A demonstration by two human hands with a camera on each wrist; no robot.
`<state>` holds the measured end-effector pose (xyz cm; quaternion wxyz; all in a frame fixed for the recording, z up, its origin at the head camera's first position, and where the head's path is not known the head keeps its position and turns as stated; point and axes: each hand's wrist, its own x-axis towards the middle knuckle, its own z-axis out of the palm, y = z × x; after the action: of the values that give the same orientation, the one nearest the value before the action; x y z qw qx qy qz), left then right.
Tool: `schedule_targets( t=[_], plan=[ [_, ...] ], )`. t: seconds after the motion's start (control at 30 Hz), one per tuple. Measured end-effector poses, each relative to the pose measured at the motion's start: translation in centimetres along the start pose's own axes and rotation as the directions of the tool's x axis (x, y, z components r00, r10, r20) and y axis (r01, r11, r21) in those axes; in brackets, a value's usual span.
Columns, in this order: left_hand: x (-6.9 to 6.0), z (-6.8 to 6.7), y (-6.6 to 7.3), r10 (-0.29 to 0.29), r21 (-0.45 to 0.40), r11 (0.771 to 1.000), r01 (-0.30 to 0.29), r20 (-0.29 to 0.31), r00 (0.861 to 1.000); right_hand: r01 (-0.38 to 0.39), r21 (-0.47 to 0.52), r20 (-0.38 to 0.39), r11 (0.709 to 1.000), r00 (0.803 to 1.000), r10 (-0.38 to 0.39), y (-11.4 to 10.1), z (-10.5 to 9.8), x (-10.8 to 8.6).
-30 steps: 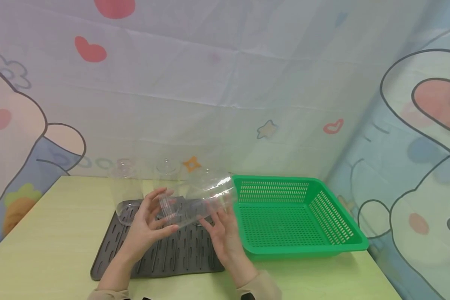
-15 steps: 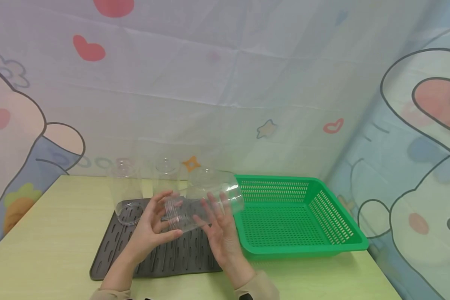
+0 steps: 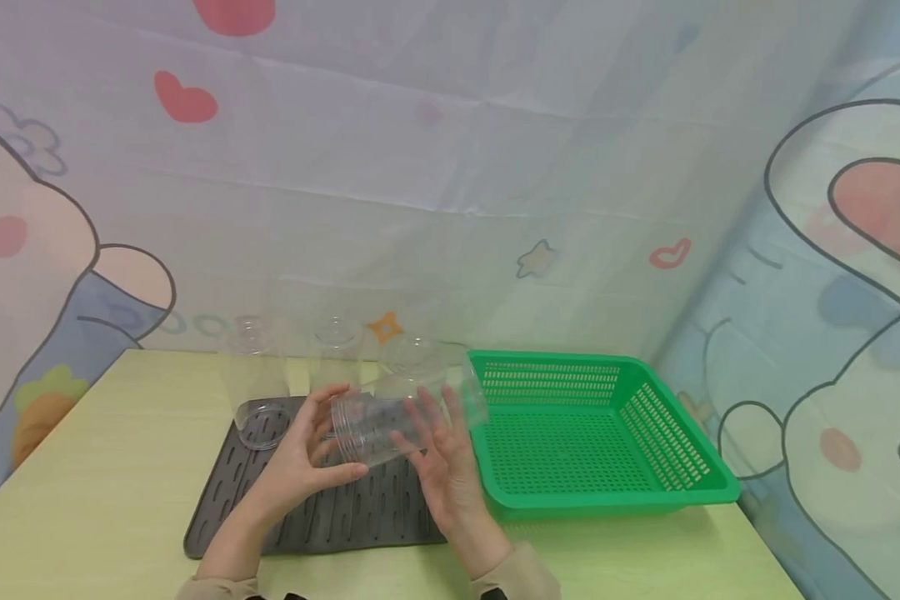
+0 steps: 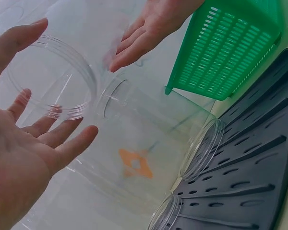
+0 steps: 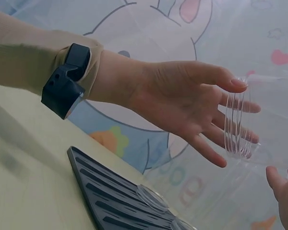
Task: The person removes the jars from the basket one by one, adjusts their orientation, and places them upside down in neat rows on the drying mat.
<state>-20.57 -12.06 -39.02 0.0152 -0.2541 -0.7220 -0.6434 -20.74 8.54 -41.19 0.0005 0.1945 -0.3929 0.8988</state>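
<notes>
A clear plastic jar (image 3: 397, 421) is held above the mat, tilted nearly on its side with its threaded mouth to the left. My left hand (image 3: 296, 458) grips that mouth, thumb on the near side and fingers on the far side. Under the body, my right hand (image 3: 446, 475) touches the jar with spread, fairly straight fingers. More clear jars stand mouth down at the back of the dark grey ribbed drying mat (image 3: 330, 525): one at the left (image 3: 255, 375), one in the middle (image 3: 336, 358) and one partly hidden behind the held jar (image 3: 412, 354).
A green plastic basket (image 3: 607, 502) with slotted walls stands right of the mat on the pale yellow table (image 3: 105, 450). Behind the table hangs a cartoon-printed cloth (image 3: 450, 167), which continues along the right side.
Both hands keep the jar in the air. It has shifted slightly right and downward, the left hand moving along with it. Glare on its body has faded.
</notes>
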Motion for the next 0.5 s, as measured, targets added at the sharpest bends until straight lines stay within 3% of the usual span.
schedule_targets(
  t=[0.2,0.5],
  plan=[
    [0.0,-0.6,-0.3,-0.005,0.082,0.997,0.003,0.03,1.0,0.037,-0.082,0.012,0.996,0.999,-0.036,-0.2,-0.6,0.1],
    [-0.6,-2.5,-0.8,0.081,0.135,0.987,-0.082,0.01,0.997,0.1,-0.171,0.042,0.98,0.995,-0.094,-0.9,-0.6,0.2]
  ],
)
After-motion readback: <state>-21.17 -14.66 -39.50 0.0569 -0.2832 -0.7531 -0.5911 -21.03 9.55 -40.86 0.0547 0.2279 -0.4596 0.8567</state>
